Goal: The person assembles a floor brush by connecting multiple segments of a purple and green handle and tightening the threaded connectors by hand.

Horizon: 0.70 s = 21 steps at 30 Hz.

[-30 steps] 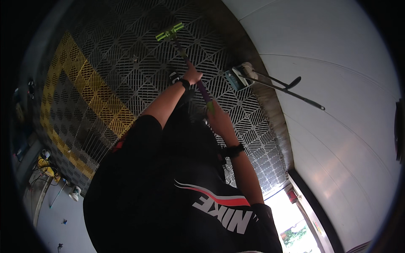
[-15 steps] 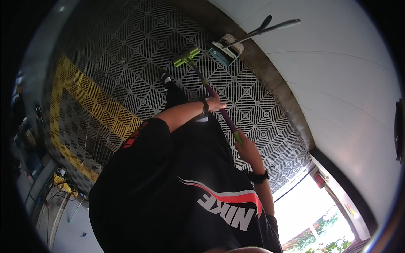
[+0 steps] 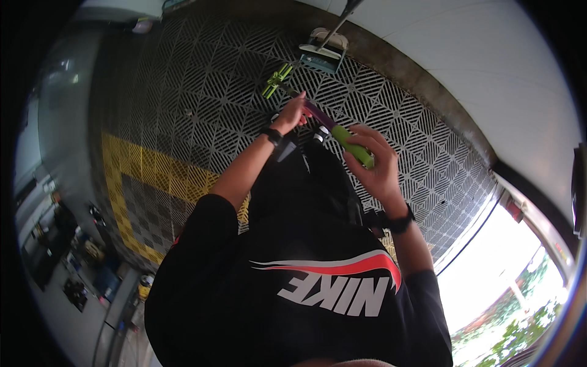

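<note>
Looking down from head height: a purple-poled mop (image 3: 321, 115) slants over the slatted floor (image 3: 428, 140), its green head (image 3: 278, 81) far and to my left, its green grip (image 3: 342, 138) near and to my right. My left hand (image 3: 290, 116) is the nearer to the head, fingers curled round the mop. My right hand (image 3: 380, 165) cups the grip's end loosely, thumb on one side, bent fingers on the other. A dustpan (image 3: 324, 62) sits just beyond the head, rightward
</note>
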### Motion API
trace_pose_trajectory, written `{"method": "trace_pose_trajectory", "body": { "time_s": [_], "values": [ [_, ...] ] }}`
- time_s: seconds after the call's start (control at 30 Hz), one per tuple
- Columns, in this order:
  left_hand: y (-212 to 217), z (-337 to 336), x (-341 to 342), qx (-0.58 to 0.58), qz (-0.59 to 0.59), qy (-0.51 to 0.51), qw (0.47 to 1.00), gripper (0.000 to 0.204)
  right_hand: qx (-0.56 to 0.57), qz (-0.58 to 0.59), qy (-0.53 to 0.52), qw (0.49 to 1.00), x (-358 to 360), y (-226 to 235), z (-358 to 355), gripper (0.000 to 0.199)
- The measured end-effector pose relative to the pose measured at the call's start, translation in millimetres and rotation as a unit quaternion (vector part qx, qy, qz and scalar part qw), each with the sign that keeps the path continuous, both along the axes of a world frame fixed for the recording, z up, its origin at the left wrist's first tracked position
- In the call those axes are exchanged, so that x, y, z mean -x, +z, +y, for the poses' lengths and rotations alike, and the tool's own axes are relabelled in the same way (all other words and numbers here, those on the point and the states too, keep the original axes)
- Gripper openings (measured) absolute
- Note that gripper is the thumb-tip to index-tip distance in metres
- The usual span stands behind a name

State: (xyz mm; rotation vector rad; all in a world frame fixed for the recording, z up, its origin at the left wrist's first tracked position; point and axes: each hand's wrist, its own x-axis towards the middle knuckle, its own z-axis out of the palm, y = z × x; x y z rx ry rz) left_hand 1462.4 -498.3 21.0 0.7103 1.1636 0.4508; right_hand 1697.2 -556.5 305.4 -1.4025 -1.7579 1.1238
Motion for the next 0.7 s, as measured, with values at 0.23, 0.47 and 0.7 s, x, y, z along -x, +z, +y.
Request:
{"method": "trace_pose_trajectory", "body": {
  "time_s": [0.23,0.47,0.7],
  "values": [
    [83.7,59.4,23.4,-0.544,0.151,-0.207,0.799,0.047,0.026,0.397,0.009,0.918,47.0,-30.8,59.2,0.009],
    [97.6,80.7,-29.8,-0.401,0.057,-0.340,0.849,0.013,0.083,0.347,-0.079,0.931,30.6,-45.9,48.1,0.013],
    [80.0,34.6,-121.5,-0.453,0.071,-0.318,0.830,0.018,0.050,0.320,-0.132,0.937,-52.1,-44.7,-3.8,0.014]
  ]
}}
